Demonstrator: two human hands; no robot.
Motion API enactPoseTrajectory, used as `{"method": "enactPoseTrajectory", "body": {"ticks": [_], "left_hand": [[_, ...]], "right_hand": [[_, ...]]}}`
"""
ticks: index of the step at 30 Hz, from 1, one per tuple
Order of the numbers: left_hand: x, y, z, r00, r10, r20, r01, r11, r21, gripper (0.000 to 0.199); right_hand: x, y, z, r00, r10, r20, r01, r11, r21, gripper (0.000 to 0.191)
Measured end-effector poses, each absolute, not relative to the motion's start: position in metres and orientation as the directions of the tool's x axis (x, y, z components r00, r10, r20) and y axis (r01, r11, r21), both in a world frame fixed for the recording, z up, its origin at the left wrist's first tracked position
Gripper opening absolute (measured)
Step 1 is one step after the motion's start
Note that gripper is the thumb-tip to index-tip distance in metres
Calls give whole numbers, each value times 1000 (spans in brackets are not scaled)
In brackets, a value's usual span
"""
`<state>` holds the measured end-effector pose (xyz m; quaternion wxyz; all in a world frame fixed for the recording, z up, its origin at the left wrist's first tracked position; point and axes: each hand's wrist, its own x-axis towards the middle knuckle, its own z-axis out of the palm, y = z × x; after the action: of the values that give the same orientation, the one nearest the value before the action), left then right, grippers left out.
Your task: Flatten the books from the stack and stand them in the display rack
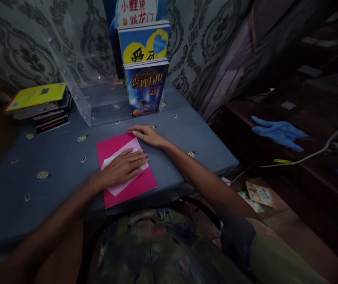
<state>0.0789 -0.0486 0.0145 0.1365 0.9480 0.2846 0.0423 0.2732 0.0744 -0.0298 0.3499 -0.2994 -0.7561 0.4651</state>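
Observation:
A bright pink book or folder [143,184] lies flat near the table's front edge, slightly turned. On top of it is a paler pink sheet [117,190], with a white printed patch partly under my fingers. My left hand [124,167] rests flat across that sheet, fingers stretched out and side by side, covering its middle. At the far right corner of the pink book, my right hand [147,135] touches the edge with its fingers extended. Whether the right fingertips pinch the corner is hard to make out.
Behind stands a clear acrylic rack [90,112] holding upright books [147,88]. A stack of books [39,103] lies at the left on the grey-blue tablecloth [62,197]. To the right, a blue glove [279,132] and a cable [319,152] lie on a dark surface; cards [260,194] lie lower.

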Motion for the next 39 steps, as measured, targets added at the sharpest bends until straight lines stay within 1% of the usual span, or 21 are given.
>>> {"method": "enactPoseTrajectory", "body": {"ticks": [2,4,6,8,11,19,25,34,37,39], "left_hand": [[82,-62,16,845,534,4,512,-811,282,52],[84,-75,17,855,519,3,500,-824,266,60],[86,-87,15,860,511,4,496,-836,234,71],[88,-96,14,858,513,3,503,-842,195,76],[91,-103,11,849,528,-10,523,-838,152,70],[92,-89,12,834,551,-39,551,-825,127,61],[93,-66,9,824,567,0,561,-815,148,62],[94,-69,4,829,550,105,527,-830,183,46],[95,-72,4,835,537,122,516,-840,170,42],[95,-73,3,839,530,123,515,-846,140,41]], "right_hand": [[273,74,-30,-578,779,245,126,382,-916,36],[273,73,-29,-579,779,240,130,379,-916,36],[273,72,-28,-581,778,237,137,381,-914,36],[273,72,-28,-578,781,237,139,380,-914,35],[273,72,-28,-573,785,238,130,373,-919,34],[272,72,-31,-558,798,228,117,348,-930,34],[273,71,-29,-571,792,218,113,339,-934,33],[275,68,-25,-593,762,261,164,431,-887,33],[275,67,-24,-593,763,259,189,444,-876,33],[275,67,-24,-595,760,260,208,459,-864,33]]}}
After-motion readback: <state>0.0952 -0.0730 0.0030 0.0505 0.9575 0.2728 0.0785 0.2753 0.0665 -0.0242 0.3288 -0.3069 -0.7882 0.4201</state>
